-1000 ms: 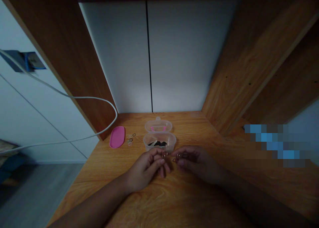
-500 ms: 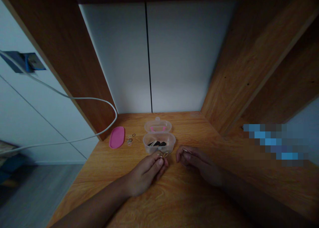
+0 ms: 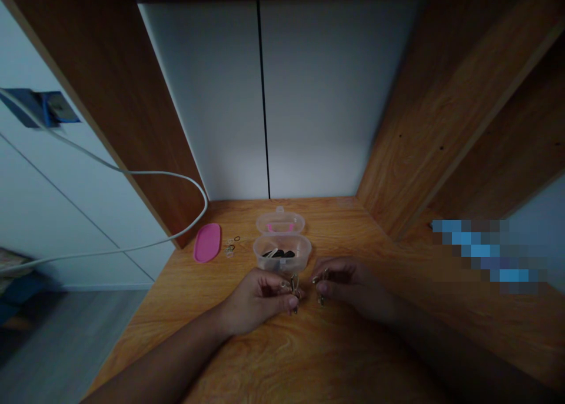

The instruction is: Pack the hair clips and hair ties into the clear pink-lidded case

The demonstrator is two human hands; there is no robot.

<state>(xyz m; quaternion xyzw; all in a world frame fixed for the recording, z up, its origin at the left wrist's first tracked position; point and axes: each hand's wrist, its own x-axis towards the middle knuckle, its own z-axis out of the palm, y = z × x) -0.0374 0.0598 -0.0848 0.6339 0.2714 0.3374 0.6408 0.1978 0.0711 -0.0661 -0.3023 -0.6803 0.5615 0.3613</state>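
Note:
My left hand (image 3: 260, 301) rests on the wooden desk (image 3: 309, 357) with its fingers pinched on a small metal clip (image 3: 294, 286). Just to its right, my right hand (image 3: 348, 286) pinches another small metal clip (image 3: 321, 283). The two clips hang a few centimetres apart. Directly behind the hands stands a clear plastic box (image 3: 282, 252) holding dark small items, with its clear lid (image 3: 280, 221) lying open behind it.
A pink oval lid (image 3: 207, 242) lies at the desk's left edge, with a few small rings (image 3: 230, 246) beside it. A white cable (image 3: 132, 174) hangs across the left. Wooden side panels (image 3: 424, 127) and a white back wall enclose the desk.
Both hands drew slightly apart half a second ago and have come close together again, a little nearer to me. Small metal clips now dangle visibly from both pinches.

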